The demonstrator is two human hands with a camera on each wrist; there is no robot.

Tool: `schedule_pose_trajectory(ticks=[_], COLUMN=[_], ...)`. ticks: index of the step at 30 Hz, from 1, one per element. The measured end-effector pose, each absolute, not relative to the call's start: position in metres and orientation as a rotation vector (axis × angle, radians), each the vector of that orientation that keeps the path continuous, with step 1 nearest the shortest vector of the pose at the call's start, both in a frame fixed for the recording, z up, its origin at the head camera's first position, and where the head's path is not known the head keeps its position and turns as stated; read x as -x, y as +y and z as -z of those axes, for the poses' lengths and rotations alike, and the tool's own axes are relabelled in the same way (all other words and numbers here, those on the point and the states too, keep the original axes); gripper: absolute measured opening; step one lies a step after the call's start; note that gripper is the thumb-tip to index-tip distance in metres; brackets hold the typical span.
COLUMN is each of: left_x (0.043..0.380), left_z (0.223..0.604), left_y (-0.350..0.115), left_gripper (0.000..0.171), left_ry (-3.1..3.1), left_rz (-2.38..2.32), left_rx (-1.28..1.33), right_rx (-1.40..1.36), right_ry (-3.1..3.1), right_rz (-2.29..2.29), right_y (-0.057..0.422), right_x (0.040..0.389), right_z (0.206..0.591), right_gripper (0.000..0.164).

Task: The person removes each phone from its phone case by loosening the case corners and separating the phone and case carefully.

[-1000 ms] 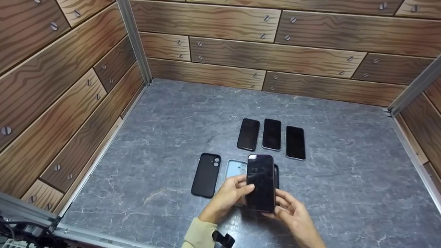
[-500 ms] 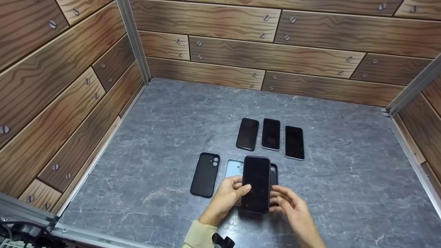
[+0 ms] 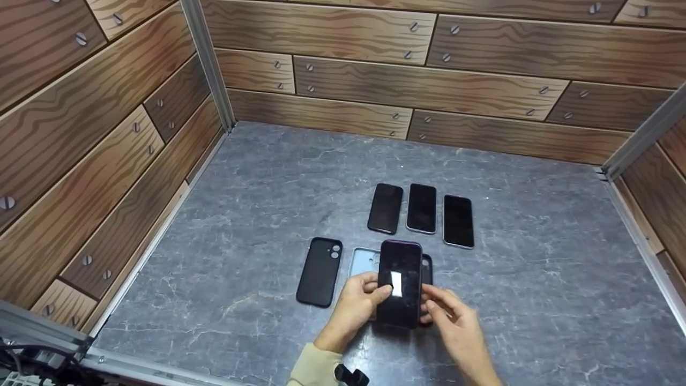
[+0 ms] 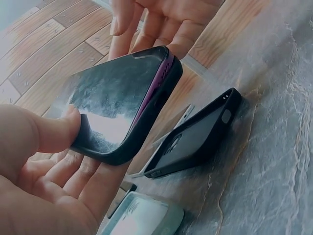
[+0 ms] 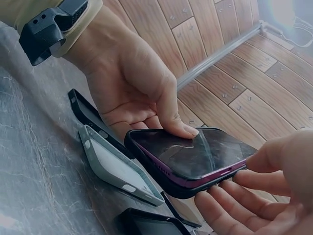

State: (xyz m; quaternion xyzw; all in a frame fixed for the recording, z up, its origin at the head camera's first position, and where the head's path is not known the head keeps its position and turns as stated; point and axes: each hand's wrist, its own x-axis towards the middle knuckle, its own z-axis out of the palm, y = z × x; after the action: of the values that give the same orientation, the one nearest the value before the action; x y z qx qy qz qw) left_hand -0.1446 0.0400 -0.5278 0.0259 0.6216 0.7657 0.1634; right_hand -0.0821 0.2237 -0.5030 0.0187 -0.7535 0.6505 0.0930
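A phone [image 3: 400,262] with a purple edge sits in a black phone case [image 4: 142,139]. Along one side the purple edge stands above the case rim. My left hand [image 3: 356,301] holds phone and case together, thumb on the screen near a corner, fingers underneath. At the opposite side, my right hand [image 3: 455,319] has its fingertips at the case edge, loosely bent; its thumb is close to the phone's edge, and contact is unclear. Below them lie a light blue phone case [image 3: 364,261] and a dark phone case [image 3: 427,268], both partly hidden.
Left of the hands, another black phone case [image 3: 320,272] lies on the grey marbled table [image 3: 241,214]. Behind are three dark-screened phones: a left one [image 3: 386,208], a middle one [image 3: 422,208] and a right one [image 3: 459,221]. Wood-patterned walls [image 3: 343,69] enclose the table.
The held phone has shifted slightly left since a second ago and now reflects a bright patch. My right fingers have moved up along its right edge. The loose phones and cases stay put.
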Motion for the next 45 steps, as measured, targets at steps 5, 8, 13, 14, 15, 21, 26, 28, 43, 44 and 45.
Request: schedule_pose_trajectory(ticks=[5,8,13,14,15,21,26,28,43,44,45], left_x=[0.145,0.145,0.144,0.144,0.144,0.143,0.144,0.143,0.141,0.141,0.141], left_z=[0.528,0.527,0.528,0.528,0.528,0.529,0.531,0.532,0.523,0.523,0.524], left_y=[0.043,0.045,0.046,0.046,0.046,0.048,0.052,0.053,0.057,0.057,0.057], left_gripper=[0.022,0.02,0.02,0.02,0.021,0.03,0.05,0.055,0.031,0.029,0.028], left_ry=[1.84,1.883,1.961,1.978,1.998,2.062,2.128,2.155,1.983,1.984,1.984], left_rz=[-2.179,-2.171,-2.154,-2.148,-2.144,-2.133,-2.126,-2.108,-2.127,-2.119,-2.108], left_rx=[-0.072,-0.072,-0.062,-0.058,-0.056,-0.045,-0.031,-0.02,-0.187,-0.206,-0.224], right_rx=[-0.047,-0.022,0.007,0.009,0.008,0.041,0.052,0.036,0.056,0.065,0.073], right_ry=[-2.292,-2.311,-2.324,-2.325,-2.323,-2.345,-2.396,-2.419,-2.265,-2.262,-2.263], right_rz=[-1.793,-1.78,-1.799,-1.797,-1.798,-1.803,-1.845,-1.889,-2.054,-2.055,-2.05], right_y=[0.222,0.222,0.222,0.223,0.223,0.225,0.223,0.222,0.234,0.236,0.238], right_x=[0.083,0.084,0.085,0.085,0.085,0.084,0.083,0.082,0.084,0.084,0.085], right_z=[0.502,0.502,0.502,0.502,0.502,0.503,0.502,0.501,0.509,0.51,0.511], right_gripper=[0.029,0.028,0.027,0.027,0.027,0.029,0.031,0.034,0.035,0.035,0.036])
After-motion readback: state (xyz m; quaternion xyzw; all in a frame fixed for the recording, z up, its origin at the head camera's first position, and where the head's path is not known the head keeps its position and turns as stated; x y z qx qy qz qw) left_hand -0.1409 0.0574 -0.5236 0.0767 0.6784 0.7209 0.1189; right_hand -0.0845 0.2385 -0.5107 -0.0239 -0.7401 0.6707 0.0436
